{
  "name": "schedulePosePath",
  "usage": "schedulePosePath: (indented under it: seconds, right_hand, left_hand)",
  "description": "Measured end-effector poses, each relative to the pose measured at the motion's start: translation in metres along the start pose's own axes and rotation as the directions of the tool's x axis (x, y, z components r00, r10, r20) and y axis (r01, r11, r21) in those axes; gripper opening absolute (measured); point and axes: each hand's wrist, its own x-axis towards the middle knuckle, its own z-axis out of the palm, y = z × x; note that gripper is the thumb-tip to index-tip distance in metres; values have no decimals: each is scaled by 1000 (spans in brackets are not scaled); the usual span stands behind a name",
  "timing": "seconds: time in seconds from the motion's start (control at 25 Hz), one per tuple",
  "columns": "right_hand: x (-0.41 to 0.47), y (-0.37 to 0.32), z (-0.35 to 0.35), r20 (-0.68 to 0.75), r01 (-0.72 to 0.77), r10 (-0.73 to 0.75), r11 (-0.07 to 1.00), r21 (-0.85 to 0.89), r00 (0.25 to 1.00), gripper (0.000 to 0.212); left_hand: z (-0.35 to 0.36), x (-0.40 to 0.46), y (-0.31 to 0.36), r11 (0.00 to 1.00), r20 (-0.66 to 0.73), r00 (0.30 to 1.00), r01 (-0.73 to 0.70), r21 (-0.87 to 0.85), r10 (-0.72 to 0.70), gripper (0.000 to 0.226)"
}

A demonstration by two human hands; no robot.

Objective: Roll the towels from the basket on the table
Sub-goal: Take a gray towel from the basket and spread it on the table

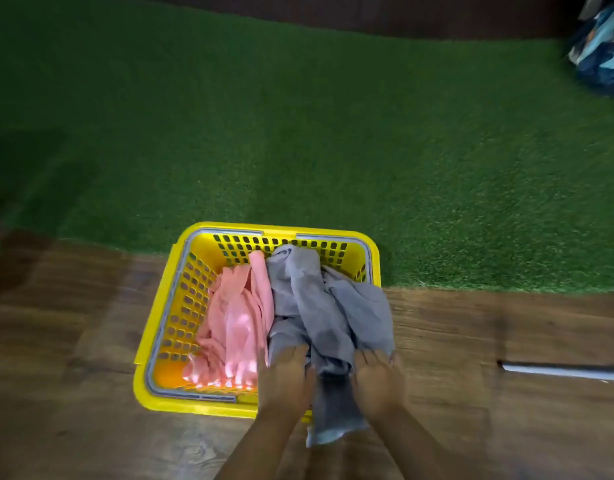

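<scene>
broadly, green artificial turf [298, 133] fills the far half of the scene, and the wooden table [73, 341] runs across the near half, its far edge meeting the turf. a patterned blue bag [601, 46] sits at the far right corner, only partly in view. a yellow plastic basket [170, 299] with perforated walls and a grey rim trim stands on the table in the middle, its far end lying over the turf edge. inside it, a grey towel [319, 299] lies crumpled in the right half, spilling over the right rim and hanging down over the near rim onto the table. a pink towel [232, 323] is bunched in the left half of the basket, touching the grey one. the left hand [286, 379] and the right hand [380, 381] reach in from the near edge side by side, both pressed into the near part of the grey towel with fingers curled into the cloth, gripping it, a fold of it hanging between the two wrists. a thin pale strip [565, 371] lies on the table at the right, blurred; what it is cannot be told.
</scene>
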Motion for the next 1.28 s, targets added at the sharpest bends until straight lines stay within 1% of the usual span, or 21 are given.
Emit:
schedulePosePath:
  seconds: [0.08, 0.12, 0.16, 0.24, 0.32, 0.4, 0.44, 0.48, 0.52, 0.56, 0.6, 0.64, 0.68, 0.76, 0.8, 0.84, 0.92, 1.0, 1.12, 1.2, 1.28]
  right_hand:
    - [13, 0, 32, -44, 28, -31, 997, -77, 999, 32]
    - [18, 0, 40, -23, 44, -47, 993, -106, 999, 25]
    - [24, 2, 51, -67, 46, -57, 987, -151, 996, 17]
    - [23, 0, 62, -125, 67, -84, 988, -138, 989, 9]
    - [21, -5, 50, -219, 68, -87, 994, -89, 972, 3]
    - [18, -11, 20, -280, 47, -57, 998, -44, 958, 20]
    - [14, -15, -5, -295, 54, -58, 998, -21, 954, 23]
    - [11, -18, -29, -340, 83, -83, 996, -13, 937, 25]
    - [7, -23, -58, -365, 112, -108, 994, -11, 925, 25]
    - [5, -26, -86, -396, 138, -140, 990, -33, 907, 26]
    - [2, -31, -117, -396, 163, -165, 986, -38, 904, 26]
    - [0, -35, -153, -420, 181, -179, 983, -35, 890, 25]
    - [-3, -41, -189, -444, 196, -187, 980, -25, 876, 21]
    - [-4, -46, -260, -546, 211, -188, 977, -21, 817, 15]
    - [-4, -46, -295, -582, 221, -200, 975, -36, 788, 16]
    - [-5, -44, -334, -607, 227, -214, 972, -57, 765, 18]
    - [-6, -39, -398, -659, 224, -226, 971, -89, 717, 21]
    - [-9, -29, -464, -715, 236, -222, 968, -82, 663, 25]
    - [-14, -14, -557, -761, 252, -249, 961, -115, 599, 33]
    - [-18, -5, -616, -783, 282, -212, 958, -49, 584, 36]
    - [-27, 3, -661, -815, 318, -45, 932, 174, 577, 29]
  left_hand:
    - [41, 18, -13, 994, -129, 991, -36, -106, 22, 27]
    - [57, 23, -17, 995, -102, 993, -72, -73, 65, 26]
    - [57, 30, -19, 997, -85, 996, -38, -67, 32, 25]
    - [62, 31, -21, 998, -35, 999, -37, -49, 35, 23]
    - [53, 30, -20, 998, -52, 998, -32, -48, 29, 21]
    - [23, 22, -10, 984, 61, 997, 64, -169, -54, 31]
    - [3, 18, -4, 969, 74, 992, 112, -220, -98, 36]
    - [-20, 13, 3, 923, 112, 981, 189, -334, -160, 40]
    - [-45, 9, 9, 815, 200, 956, 288, -503, -214, 40]
    - [-74, 6, 16, 638, 289, 929, 369, -675, -232, 40]
    - [-98, 3, 22, 501, 315, 918, 396, -769, -241, 39]
    - [-128, 1, 29, 472, 298, 923, 380, -796, -242, 36]
    - [-158, -3, 38, 493, 277, 933, 356, -794, -229, 27]
    - [-220, -13, 56, 564, 209, 960, 279, -777, -187, 9]
    - [-251, -18, 65, 610, 145, 976, 215, -762, -163, 7]
    - [-283, -21, 73, 672, 76, 986, 157, -723, -148, 15]
    - [-341, -27, 86, 815, -40, 994, 61, -576, -102, 44]
    - [-396, -27, 104, 886, -129, 991, -20, -464, -45, 41]
    - [-483, -33, 140, 842, -263, 955, -251, -478, 136, 11]
    - [-533, -41, 164, 787, -350, 915, -362, -499, 199, 24]
    - [-577, -47, 185, 731, -403, 897, -397, -554, 182, 25]
